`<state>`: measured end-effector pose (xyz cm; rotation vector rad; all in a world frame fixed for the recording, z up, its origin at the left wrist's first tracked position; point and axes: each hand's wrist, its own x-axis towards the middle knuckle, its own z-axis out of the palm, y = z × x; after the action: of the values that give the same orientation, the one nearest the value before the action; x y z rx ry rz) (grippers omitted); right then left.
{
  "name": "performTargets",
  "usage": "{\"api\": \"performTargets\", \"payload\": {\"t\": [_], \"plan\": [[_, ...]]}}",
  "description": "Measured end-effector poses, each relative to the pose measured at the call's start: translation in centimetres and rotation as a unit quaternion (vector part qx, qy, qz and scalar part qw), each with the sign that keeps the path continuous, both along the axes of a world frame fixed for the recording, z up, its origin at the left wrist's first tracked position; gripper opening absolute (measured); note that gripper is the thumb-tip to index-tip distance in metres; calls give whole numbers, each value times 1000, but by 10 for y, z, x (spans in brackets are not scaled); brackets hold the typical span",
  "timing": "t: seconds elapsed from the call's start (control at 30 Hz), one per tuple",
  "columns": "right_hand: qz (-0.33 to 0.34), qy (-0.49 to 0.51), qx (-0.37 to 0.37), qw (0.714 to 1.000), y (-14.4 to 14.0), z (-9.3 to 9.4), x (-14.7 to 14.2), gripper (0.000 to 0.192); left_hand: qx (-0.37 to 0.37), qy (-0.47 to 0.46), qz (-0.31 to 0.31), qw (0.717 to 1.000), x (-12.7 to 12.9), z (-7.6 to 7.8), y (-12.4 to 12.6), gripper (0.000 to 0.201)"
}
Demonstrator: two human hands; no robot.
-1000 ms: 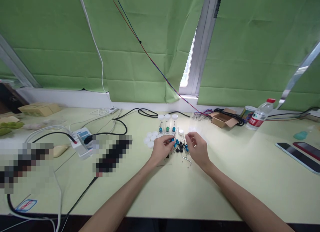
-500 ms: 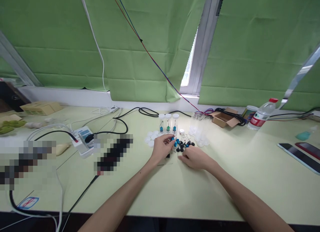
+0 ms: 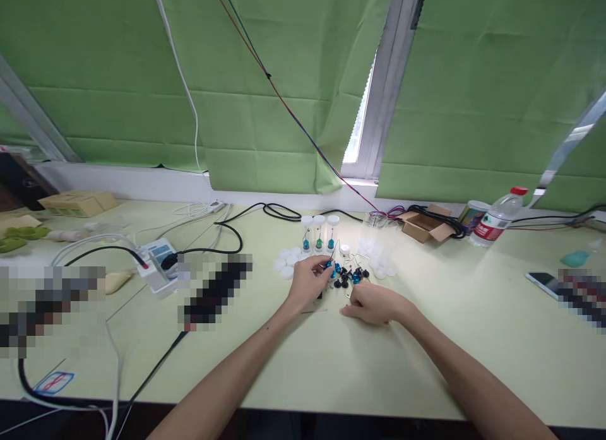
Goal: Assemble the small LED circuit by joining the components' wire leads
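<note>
My left hand is closed in a pinch on a small blue part with a thin bent wire that points up past the fingertips. Just to the right lies a pile of small black and blue parts. At its near edge is my right hand, fingers curled, with a bit of thin metal by the fingertips; what it grips is hidden. Behind the pile stand three clear vials with white caps, each with a coloured part and a wire inside, two blue and one green.
White caps lie left of the vials, more translucent caps on the right. Farther out are an open cardboard box, a water bottle, a phone, a power strip and black cables.
My right hand has drawn slightly back toward me and to the right, off the pile. My left hand keeps its pinch, and the wire's tip has tilted a little to the right.
</note>
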<state>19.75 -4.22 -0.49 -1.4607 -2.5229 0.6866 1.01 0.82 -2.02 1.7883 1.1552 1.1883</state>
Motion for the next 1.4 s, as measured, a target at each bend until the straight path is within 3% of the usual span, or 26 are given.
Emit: {"api": "performTargets", "payload": {"t": [0.2, 0.33, 0.43, 0.8, 1.0, 1.4], "plan": [[-15, 19, -145, 989, -5, 11, 5, 43, 25, 23, 3, 999, 1, -5, 2, 25], [-23, -1, -177, 984, -5, 17, 7, 36, 37, 29, 5, 999, 1, -6, 2, 23], [10, -27, -215, 976, -1, 18, 7, 30, 41, 34, 5, 999, 2, -5, 1, 23], [51, -43, -155, 986, 2, 14, 4, 29, 44, 42, 5, 998, 3, -3, -1, 20], [70, -62, -65, 994, 3, 9, 3, 32, 56, 49, 9, 997, 3, -4, -1, 19], [67, -67, -71, 993, 2, 11, 4, 23, 88, 55, 8, 995, 3, -7, 0, 18]]}}
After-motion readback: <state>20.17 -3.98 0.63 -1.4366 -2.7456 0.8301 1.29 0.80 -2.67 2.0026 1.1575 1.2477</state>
